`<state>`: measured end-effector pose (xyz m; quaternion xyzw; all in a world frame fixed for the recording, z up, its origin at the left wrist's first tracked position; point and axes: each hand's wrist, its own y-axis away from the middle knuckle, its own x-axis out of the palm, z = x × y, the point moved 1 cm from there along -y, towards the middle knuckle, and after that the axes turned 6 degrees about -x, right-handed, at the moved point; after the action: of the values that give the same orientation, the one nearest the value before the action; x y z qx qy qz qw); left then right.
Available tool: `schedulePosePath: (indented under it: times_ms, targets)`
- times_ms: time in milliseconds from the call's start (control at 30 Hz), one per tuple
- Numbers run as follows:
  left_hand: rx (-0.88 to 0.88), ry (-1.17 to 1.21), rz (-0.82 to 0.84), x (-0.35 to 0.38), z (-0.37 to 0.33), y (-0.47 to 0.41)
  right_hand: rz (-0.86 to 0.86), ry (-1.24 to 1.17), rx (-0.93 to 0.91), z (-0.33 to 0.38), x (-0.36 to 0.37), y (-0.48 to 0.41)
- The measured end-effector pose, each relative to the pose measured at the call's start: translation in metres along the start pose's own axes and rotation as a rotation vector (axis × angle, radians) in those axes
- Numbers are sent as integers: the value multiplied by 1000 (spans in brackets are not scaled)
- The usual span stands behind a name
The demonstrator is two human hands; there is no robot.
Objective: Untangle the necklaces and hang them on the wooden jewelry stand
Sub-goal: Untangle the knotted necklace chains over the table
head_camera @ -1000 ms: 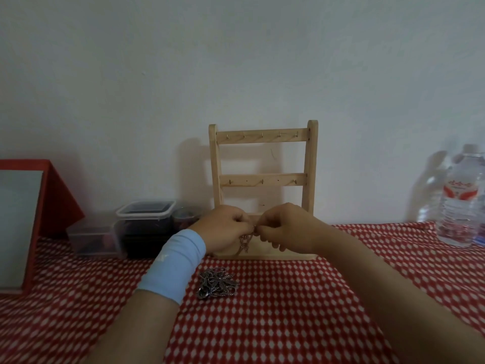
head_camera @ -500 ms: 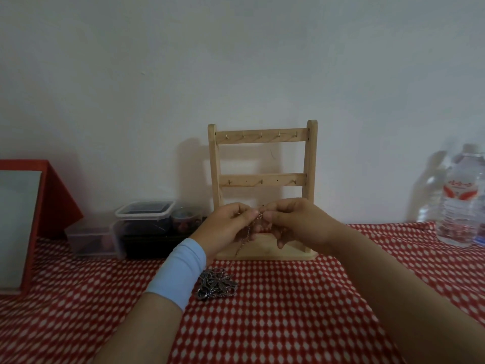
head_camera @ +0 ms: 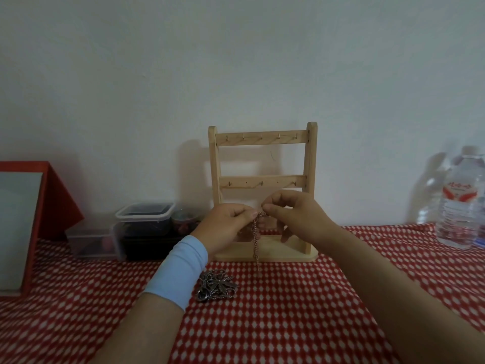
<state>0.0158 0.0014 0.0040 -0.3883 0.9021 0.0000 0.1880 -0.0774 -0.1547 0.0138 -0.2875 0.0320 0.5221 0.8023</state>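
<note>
Both hands — left hand, right hand — pinch a thin chain before the wooden jewelry stand; untangling seems underway; hooking comes next — silver necklaces wait on the bench.

1. Your left wrist wears a plain light-blue wristband, smooth and snug, left of the frame's lower centre.
2. Your left hand beyond it is bare.
3. Your right hand and forearm are bare, toward the lower right.
</note>
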Motion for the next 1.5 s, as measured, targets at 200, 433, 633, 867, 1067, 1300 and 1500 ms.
schedulePosePath:
  times_ms: [200,433,633,867,1067,1300,1500]
  targets:
    - [-11,-68,-36,-1,-2,-1,129,22,-10,3,0,4]
    - [21,-309,-41,-5,-7,2,186,55,-17,4,1,5]
    - [130,-383,-40,-13,-6,1,322,11,37,2,4,5]
    - [92,-378,-19,-7,2,-3,393,40,56,5,-8,8]
    - [21,-98,-56,-4,8,-6,363,-7,71,8,-7,6]
    - [17,7,-33,2,1,-4,246,56,122,10,-7,5]
    - [-30,75,20,2,-6,-1,156,-115,88,11,-14,4]
